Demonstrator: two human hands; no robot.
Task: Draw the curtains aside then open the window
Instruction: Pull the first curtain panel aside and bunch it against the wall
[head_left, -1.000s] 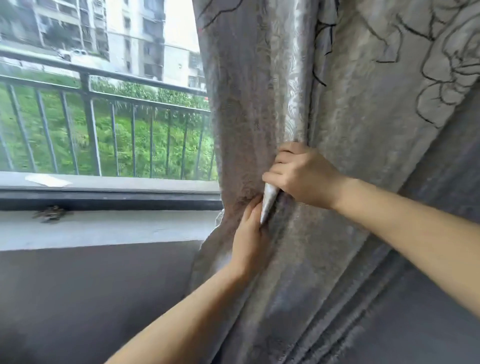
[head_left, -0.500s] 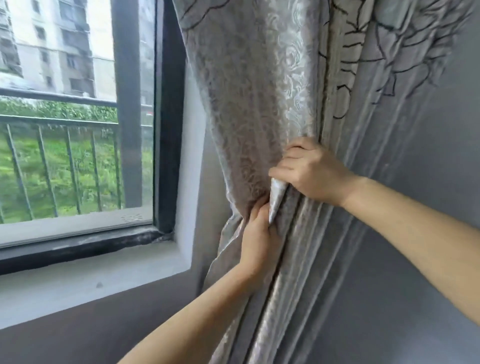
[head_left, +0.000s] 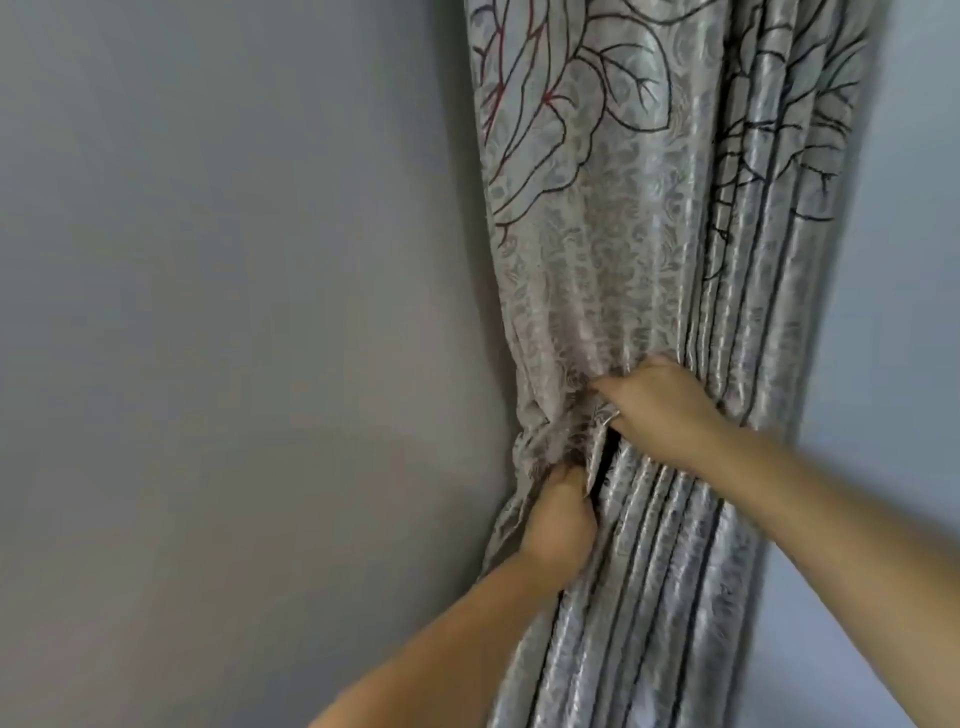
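I see both hands clamped on the bunched silver-grey leaf-patterned fabric curtain (head_left: 623, 291), left hand (head_left: 558, 525) just below right hand (head_left: 660, 410), folds running vertically against the grey wall (head_left: 234, 312), window out of view.

A single wide-angle view, from a camera worn on the person's head, faces forward and slightly down, close to a gathered curtain (head_left: 649, 312) that hangs down the right-centre of the frame. A bare grey wall (head_left: 234, 312) fills the left half and shows again at the right edge. Both forearms reach in from the bottom, the left hand (head_left: 558, 525) below the right hand (head_left: 660, 410), very near the lens.
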